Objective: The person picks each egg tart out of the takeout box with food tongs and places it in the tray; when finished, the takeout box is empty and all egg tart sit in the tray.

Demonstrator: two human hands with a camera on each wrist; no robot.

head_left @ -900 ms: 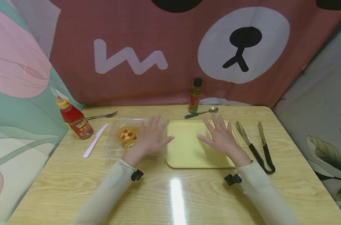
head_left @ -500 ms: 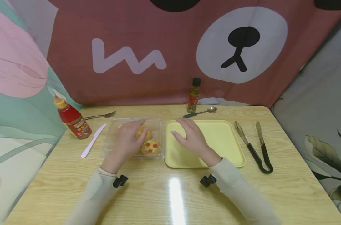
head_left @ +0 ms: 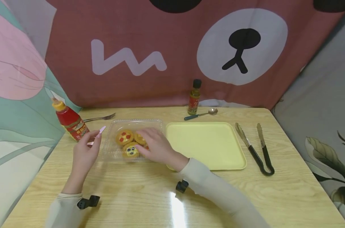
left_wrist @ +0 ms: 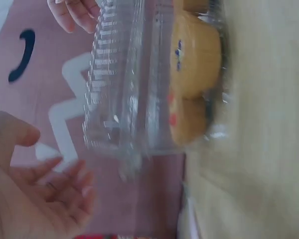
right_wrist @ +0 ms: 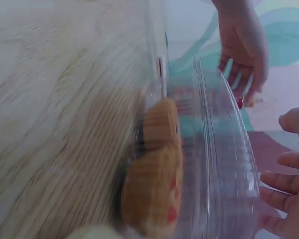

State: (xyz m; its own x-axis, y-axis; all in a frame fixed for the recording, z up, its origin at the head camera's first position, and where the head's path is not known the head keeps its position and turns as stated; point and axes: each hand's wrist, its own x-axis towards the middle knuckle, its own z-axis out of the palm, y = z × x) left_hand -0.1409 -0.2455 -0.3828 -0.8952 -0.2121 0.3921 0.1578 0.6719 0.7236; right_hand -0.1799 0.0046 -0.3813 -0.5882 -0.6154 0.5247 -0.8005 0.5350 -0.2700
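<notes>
My left hand point(head_left: 85, 152) hovers over the pale pink knife point(head_left: 103, 129), its fingers loosely bent. No object shows between its fingers in the left wrist view, where the hand point(left_wrist: 37, 191) is apart from the clear plastic box point(left_wrist: 112, 94). Above the right side of that box point(head_left: 111, 148) is my right hand point(head_left: 158, 145), fingers bent loosely. Inside lie several small round pizza-like pastries point(head_left: 124, 137), some hidden by this hand. The right wrist view shows the right fingertips point(right_wrist: 274, 196) near the lid's edge; whether they touch it, I cannot tell.
Right of the box lies a yellow tray point(head_left: 203, 145), then black-handled tongs point(head_left: 260, 155). A small sauce bottle point(head_left: 193, 99) and a spoon point(head_left: 201, 115) are behind the tray. At the left stand a red squeeze bottle point(head_left: 71, 122) and a fork point(head_left: 102, 117).
Both hands have moved left. The left hand has gone from over the box to above the knife; the right has crossed from over the tray to the box.
</notes>
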